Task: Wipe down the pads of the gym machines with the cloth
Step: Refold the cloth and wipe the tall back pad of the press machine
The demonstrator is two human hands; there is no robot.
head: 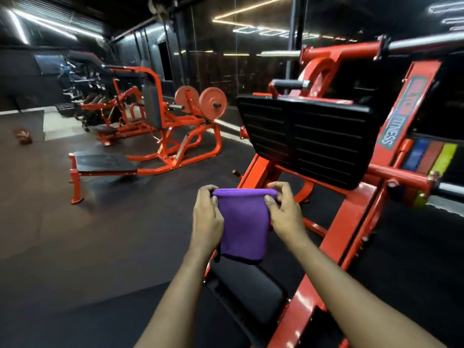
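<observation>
Purple fabric cloth hangs above a black padded seat; left hand and right hand each have the grip clamped on its top corners.

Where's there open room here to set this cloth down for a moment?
Bare floor lies at left, between the low bench and the leg press frame. The black pad beneath the cloth is bare too. The right is crowded with frame and footplate.
</observation>
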